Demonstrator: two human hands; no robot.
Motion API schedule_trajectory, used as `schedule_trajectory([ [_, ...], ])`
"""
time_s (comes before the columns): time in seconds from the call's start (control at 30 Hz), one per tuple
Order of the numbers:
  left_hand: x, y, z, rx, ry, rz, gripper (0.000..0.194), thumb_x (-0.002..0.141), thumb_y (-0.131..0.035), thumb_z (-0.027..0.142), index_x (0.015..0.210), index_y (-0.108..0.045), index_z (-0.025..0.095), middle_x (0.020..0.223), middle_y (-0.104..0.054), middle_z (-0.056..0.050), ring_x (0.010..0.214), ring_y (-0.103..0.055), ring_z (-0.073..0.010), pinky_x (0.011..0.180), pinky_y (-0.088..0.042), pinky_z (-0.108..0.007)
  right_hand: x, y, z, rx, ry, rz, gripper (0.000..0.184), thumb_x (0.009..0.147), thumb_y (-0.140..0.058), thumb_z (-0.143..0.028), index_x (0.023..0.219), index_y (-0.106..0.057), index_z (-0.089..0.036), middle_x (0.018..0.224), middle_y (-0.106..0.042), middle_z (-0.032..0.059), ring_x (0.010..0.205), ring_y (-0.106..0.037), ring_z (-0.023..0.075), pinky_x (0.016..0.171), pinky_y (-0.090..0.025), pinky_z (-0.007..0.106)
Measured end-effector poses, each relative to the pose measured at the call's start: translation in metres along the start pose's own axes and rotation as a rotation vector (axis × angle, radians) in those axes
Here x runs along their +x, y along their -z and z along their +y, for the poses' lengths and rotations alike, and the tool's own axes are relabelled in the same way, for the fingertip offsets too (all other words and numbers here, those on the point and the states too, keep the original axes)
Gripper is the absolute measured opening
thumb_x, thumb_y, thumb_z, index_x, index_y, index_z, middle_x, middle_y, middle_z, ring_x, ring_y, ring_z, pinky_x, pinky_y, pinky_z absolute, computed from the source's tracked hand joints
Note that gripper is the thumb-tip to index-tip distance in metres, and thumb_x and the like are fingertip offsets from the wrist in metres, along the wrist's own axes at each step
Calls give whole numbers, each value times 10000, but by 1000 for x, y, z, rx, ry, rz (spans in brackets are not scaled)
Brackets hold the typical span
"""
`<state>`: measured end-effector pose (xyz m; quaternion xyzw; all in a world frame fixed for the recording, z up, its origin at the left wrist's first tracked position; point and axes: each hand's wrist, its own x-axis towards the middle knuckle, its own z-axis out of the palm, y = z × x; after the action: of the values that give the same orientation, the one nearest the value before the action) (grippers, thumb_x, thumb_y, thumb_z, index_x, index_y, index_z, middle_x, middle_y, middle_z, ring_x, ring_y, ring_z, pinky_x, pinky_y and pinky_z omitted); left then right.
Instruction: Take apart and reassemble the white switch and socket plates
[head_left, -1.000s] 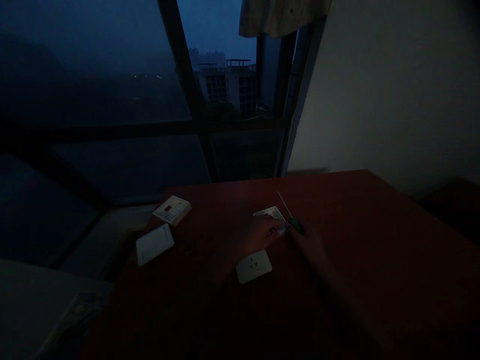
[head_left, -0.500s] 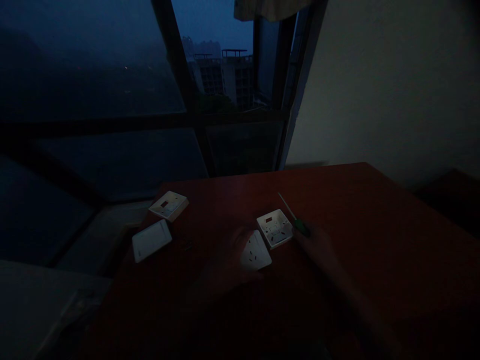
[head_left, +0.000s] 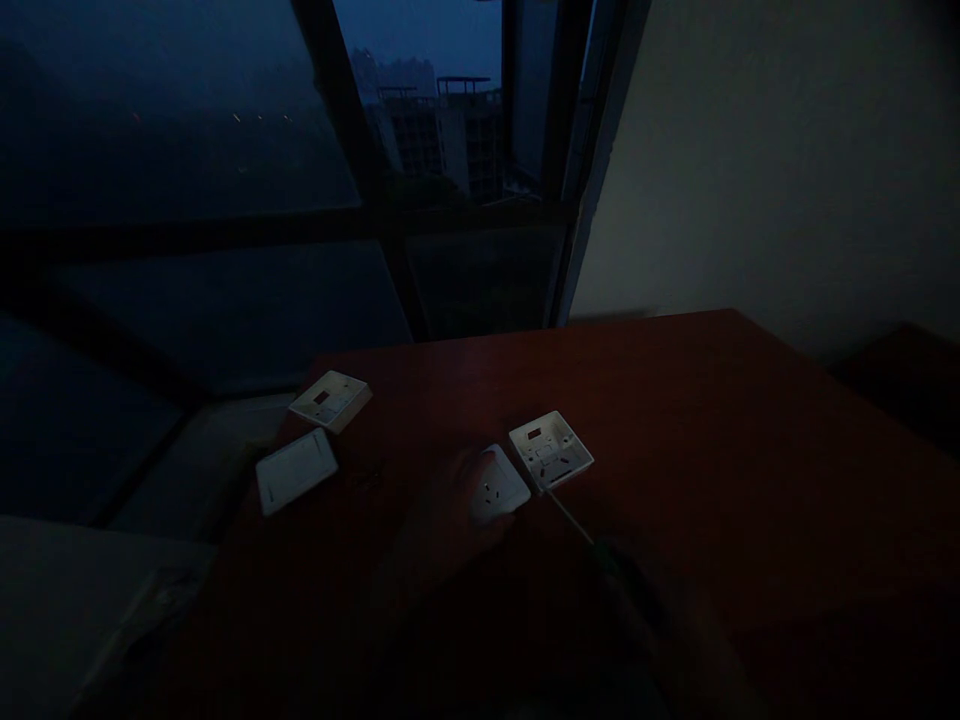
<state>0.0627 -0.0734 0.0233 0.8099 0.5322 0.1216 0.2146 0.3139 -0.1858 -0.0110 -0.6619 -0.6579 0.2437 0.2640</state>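
My left hand (head_left: pixel 450 510) is closed around the left side of a white socket faceplate (head_left: pixel 501 486) with several dark slots. Just right of the plate lies a white square back box (head_left: pixel 551 452), its hollow side up. My right hand (head_left: pixel 652 600), dim in the dark, grips the green handle of a screwdriver (head_left: pixel 574 518). The screwdriver's metal shaft points up and left, its tip by the near corner of the back box; I cannot tell whether they touch.
A second white back box (head_left: pixel 331 398) and a white cover plate (head_left: pixel 297 470) lie at the left of the reddish-brown table (head_left: pixel 675 390). Small dark pieces (head_left: pixel 369 475), perhaps screws, lie right of the plate. Windows (head_left: pixel 225 310) stand behind, a pale wall (head_left: pixel 772 170) to the right.
My right hand has moved down, away from the back box's right side. The screwdriver has swung from pointing past the box to having its tip by the near corner. My left hand keeps the faceplate.
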Motion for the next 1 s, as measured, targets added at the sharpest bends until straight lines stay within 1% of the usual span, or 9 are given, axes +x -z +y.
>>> schedule_trajectory([
  [0.07,1,1,0,-22,12,-3,688,748,-664,399,1356,-422,188,1410,-408,-120,1276,-401,-314,1062,-351,-450,-14,-7,8,-89,75,29,344,865,-496,-387,1151,-640,-261,1137,-691,52,997,-669,230,836,-566,325],
  [0.13,1,1,-1,-45,3,11,670,749,-668,392,1346,-433,199,1398,-424,-111,1260,-421,-311,1053,-362,-451,-23,-12,13,-170,133,61,343,862,-511,-380,1157,-644,-267,1119,-700,47,968,-682,231,811,-579,309],
  [0.3,1,-4,-5,-78,-8,63,668,731,-696,369,1333,-445,224,1387,-434,-87,1243,-435,-295,1046,-371,-439,-27,-17,12,-240,221,82,339,877,-494,-356,1167,-642,-259,1113,-703,52,947,-691,222,798,-582,284],
  [0.4,1,-6,-6,-78,-25,74,670,730,-695,375,1332,-446,218,1383,-435,-91,1247,-427,-292,1050,-365,-435,-26,-18,9,-251,230,94,336,888,-480,-343,1175,-634,-263,1113,-702,52,951,-690,219,779,-589,281],
  [0.57,1,-4,-5,-85,-7,62,669,725,-696,396,1325,-458,216,1387,-431,-88,1251,-430,-293,1052,-369,-421,-27,-21,8,-260,240,99,325,895,-470,-328,1167,-635,-259,1132,-694,52,983,-677,221,808,-582,296],
  [0.7,1,-4,-3,-93,-11,25,675,737,-686,409,1340,-445,221,1403,-417,-97,1267,-415,-304,1060,-356,-445,-28,-22,10,-291,268,91,335,905,-442,-320,1173,-630,-250,1131,-694,57,977,-680,216,807,-581,297],
  [0.87,0,-3,-2,-114,-9,37,663,754,-674,419,1346,-435,244,1415,-410,-84,1276,-407,-304,1056,-360,-453,-29,-24,15,-307,258,90,348,902,-447,-339,1185,-624,-238,1143,-689,62,1000,-670,216,814,-580,295],
  [1.0,0,-2,-2,-108,-6,38,668,750,-679,399,1345,-432,223,1401,-419,-93,1259,-421,-292,1048,-370,-436,-30,-24,16,-303,238,86,347,896,-458,-342,1192,-621,-264,1151,-686,42,990,-674,212,816,-579,293],
])
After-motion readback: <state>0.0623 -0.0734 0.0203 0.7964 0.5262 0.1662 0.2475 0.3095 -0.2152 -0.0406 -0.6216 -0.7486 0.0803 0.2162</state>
